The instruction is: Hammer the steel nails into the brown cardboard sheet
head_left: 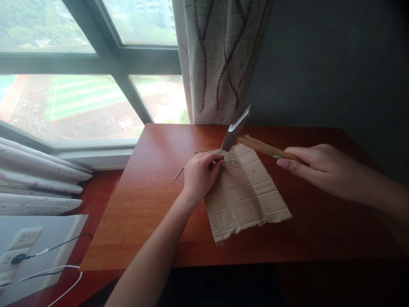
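My right hand (315,166) is wrapped round the wooden handle of a hammer (263,148). The hammer's grey metal head is raised just above and behind my left hand (201,170). With thumb and fingers together, my left hand grips the left end of a small pale block (230,158) that has rows of dark holes and a zigzag edge. The fingers cover part of this block. It lies on a torn sheet of corrugated cardboard (236,196). A thin dark metal rod, like a nail (179,173), lies left of my left hand.
The reddish-brown wooden table (143,204) carries the cardboard. Behind it hang a patterned curtain (220,59) and a window (79,102). Low on the left are a wall socket (27,238), cables (68,268) and another curtain (35,183). A dark wall (319,64) stands at the right.
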A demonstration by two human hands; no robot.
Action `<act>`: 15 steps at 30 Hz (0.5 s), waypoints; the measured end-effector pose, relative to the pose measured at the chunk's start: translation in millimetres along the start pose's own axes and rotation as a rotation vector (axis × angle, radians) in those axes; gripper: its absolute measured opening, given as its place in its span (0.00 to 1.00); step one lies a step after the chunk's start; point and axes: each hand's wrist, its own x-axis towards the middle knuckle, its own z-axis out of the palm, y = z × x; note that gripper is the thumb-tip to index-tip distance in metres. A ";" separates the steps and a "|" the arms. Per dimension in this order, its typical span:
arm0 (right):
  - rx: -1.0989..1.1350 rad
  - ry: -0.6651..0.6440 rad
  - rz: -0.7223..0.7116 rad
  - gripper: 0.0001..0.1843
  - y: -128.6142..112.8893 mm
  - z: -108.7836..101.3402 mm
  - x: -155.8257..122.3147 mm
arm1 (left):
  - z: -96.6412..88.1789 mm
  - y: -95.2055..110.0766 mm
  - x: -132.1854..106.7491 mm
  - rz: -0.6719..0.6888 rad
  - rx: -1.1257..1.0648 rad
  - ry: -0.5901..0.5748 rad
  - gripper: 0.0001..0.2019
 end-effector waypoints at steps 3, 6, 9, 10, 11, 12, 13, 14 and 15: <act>-0.009 -0.012 -0.003 0.32 1.1 0.4 0.5 | -0.1 0.1 0.1 0.000 0.001 0.004 0.03; -0.018 -0.018 -0.005 0.32 0.9 1.1 1.4 | -0.3 0.7 0.2 0.003 0.008 0.002 0.03; -0.032 -0.003 -0.003 0.32 -0.2 -0.1 1.2 | -0.1 0.6 0.1 0.007 0.007 0.001 0.03; -0.038 0.000 -0.003 0.32 -0.6 -0.4 0.9 | -0.1 0.6 0.0 0.008 0.008 0.000 0.03; -0.043 0.002 -0.004 0.32 -0.9 -0.5 0.5 | -0.2 0.6 -0.1 0.008 0.012 0.002 0.03; -0.046 -0.001 -0.006 0.32 -1.1 -0.2 0.2 | -0.2 0.6 -0.1 0.009 0.017 0.001 0.03; -0.048 -0.008 -0.008 0.32 -1.1 0.5 -0.2 | -0.4 0.8 -0.2 0.009 0.022 0.000 0.03; -0.050 -0.016 -0.010 0.31 -1.1 1.4 -0.5 | -0.5 0.9 -0.2 0.009 0.027 -0.003 0.03; -0.049 -0.022 -0.010 0.31 -1.0 2.3 -0.7 | -0.6 0.9 -0.2 0.008 0.030 -0.007 0.03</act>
